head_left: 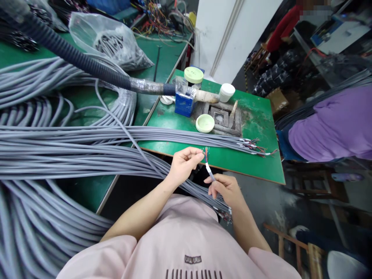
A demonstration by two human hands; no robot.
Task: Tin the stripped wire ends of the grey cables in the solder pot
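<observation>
Far left, coils of grey multicore cable [58, 155] lie in heavy loops across the green tabletop [255, 128], beneath a black corrugated hose [87, 66]. Left hand [183, 166]: fingers [197, 154] pinched on the coloured wires of one cable end [206, 155], held just off the near edge of the tabletop. Right hand [225, 190]: fingers [216, 185] clenched on that same cable just below its white sleeve. Further right, more stripped cable ends [252, 145] rest on the tabletop; a person in a purple top [331, 128] is at far right.
</observation>
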